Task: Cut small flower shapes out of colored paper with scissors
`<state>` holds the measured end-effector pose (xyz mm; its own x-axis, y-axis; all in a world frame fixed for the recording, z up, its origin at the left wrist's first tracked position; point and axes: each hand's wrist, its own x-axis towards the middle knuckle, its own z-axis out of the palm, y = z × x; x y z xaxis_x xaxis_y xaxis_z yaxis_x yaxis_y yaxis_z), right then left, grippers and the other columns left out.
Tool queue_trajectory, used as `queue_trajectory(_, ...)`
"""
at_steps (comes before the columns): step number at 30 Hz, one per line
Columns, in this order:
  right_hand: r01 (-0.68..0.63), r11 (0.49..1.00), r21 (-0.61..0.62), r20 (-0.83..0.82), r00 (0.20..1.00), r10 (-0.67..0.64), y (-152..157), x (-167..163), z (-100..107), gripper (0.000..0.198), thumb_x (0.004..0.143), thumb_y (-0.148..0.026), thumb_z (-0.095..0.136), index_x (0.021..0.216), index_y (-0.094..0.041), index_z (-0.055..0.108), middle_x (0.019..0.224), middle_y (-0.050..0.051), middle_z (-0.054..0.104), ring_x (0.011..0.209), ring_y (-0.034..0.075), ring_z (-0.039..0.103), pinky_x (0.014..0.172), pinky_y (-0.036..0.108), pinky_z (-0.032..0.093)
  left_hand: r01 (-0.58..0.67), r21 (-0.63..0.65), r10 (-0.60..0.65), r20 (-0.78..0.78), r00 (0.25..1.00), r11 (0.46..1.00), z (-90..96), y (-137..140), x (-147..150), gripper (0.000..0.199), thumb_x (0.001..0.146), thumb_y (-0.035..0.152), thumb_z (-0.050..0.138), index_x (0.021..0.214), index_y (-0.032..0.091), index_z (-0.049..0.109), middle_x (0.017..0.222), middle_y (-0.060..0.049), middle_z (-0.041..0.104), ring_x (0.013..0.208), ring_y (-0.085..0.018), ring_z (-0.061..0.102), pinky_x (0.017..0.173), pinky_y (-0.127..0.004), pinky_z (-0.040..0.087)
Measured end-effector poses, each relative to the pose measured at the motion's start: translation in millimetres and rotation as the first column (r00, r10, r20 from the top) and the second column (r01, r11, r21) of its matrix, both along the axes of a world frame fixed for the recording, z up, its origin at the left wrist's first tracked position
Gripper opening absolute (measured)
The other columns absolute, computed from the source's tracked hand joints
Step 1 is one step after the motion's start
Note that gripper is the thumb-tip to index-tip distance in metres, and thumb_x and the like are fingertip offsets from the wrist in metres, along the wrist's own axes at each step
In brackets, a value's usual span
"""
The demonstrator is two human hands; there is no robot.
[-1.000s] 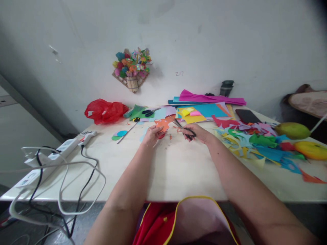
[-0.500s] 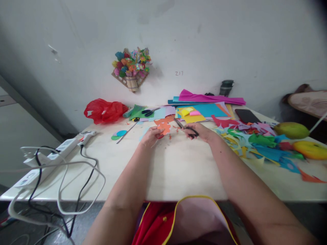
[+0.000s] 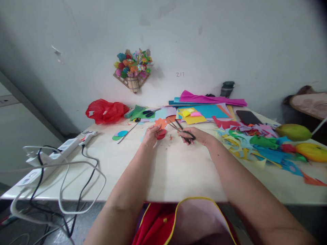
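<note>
Between the fingertips of my left hand point(image 3: 152, 134) is an orange paper cutout point(image 3: 160, 123) with a scalloped edge. My right hand point(image 3: 195, 135) grips black-handled scissors point(image 3: 182, 130), whose blades are spread and point up and left toward the cutout. Below the cutout, red paper circles point(image 3: 161, 134) rest on the table beside my left fingers. Small orange scraps point(image 3: 171, 137) lie between my hands. Another piece of orange paper lies behind the cutout, partly hidden.
Coloured paper scraps point(image 3: 265, 149) spread across the right side, with a phone point(image 3: 247, 117) and a mango point(image 3: 293, 132). Paper sheets point(image 3: 217, 111) are stacked at the back. A red plastic bag point(image 3: 107, 111), second scissors point(image 3: 149, 112) and a power strip point(image 3: 63, 149) with cables are on the left.
The scissors have opened wider and turned, and my right hand has dropped slightly. The cutout has tilted and shifted up and left, uncovering more of the red circles.
</note>
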<state>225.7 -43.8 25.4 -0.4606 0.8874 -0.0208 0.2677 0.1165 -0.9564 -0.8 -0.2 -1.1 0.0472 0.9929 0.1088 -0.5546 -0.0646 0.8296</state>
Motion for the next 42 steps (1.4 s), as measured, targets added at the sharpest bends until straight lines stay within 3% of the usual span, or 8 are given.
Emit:
queue_trajectory(4,-0.028,0.999,-0.033,0.002,1.0,0.028,-2,-13,-3,0.029,0.083,-0.042,0.06,0.076,-0.014,0.055,0.059,0.003,0.062,0.043,0.01,0.056,0.031,0.017,0.031,-0.06,-0.033,0.061,0.034,0.998,0.998,0.6,1,5,0.015,0.063,0.015,0.071,0.077,0.015,0.064,0.078,-0.006,0.07,0.079,-0.017,0.068,0.075,-0.028,0.052)
queue_trajectory(8,0.044,0.999,-0.03,-0.045,0.998,-0.046,-3,-29,-8,0.027,0.087,-0.036,0.056,0.071,-0.015,0.052,0.057,0.002,0.061,0.041,0.009,0.057,0.031,0.017,0.031,-0.121,-0.082,0.126,0.059,0.99,0.989,5.0,-1,12,0.016,0.064,0.017,0.072,0.076,0.014,0.062,0.075,-0.005,0.07,0.078,-0.019,0.07,0.078,-0.03,0.051)
queue_trajectory(15,0.124,0.991,-0.059,-0.175,0.976,-0.132,-9,-48,-11,0.034,0.081,-0.048,0.061,0.072,-0.016,0.055,0.058,0.001,0.061,0.04,0.01,0.057,0.03,0.017,0.03,-0.177,-0.155,0.193,0.096,0.976,0.972,11.4,-9,23,0.015,0.067,0.017,0.071,0.076,0.017,0.059,0.072,-0.004,0.07,0.076,-0.019,0.07,0.074,-0.029,0.052)
queue_trajectory(20,0.118,0.992,-0.04,-0.219,0.968,-0.124,-12,-55,-14,0.036,0.079,-0.052,0.062,0.076,-0.016,0.056,0.059,0.001,0.061,0.042,0.01,0.057,0.031,0.018,0.029,-0.224,-0.188,0.245,0.098,0.965,0.956,10.1,-10,31,0.016,0.067,0.016,0.07,0.077,0.016,0.058,0.075,-0.003,0.069,0.075,-0.018,0.069,0.074,-0.029,0.051)
queue_trajectory(42,0.204,0.979,-0.004,-0.287,0.938,-0.197,-6,-66,-22,0.033,0.076,-0.048,0.067,0.07,-0.018,0.053,0.055,0.0,0.056,0.042,0.01,0.052,0.032,0.019,0.029,-0.239,-0.111,0.254,0.147,0.956,0.965,7.0,-18,44,0.013,0.071,0.017,0.069,0.079,0.016,0.059,0.073,-0.002,0.066,0.073,-0.014,0.066,0.076,-0.026,0.05)
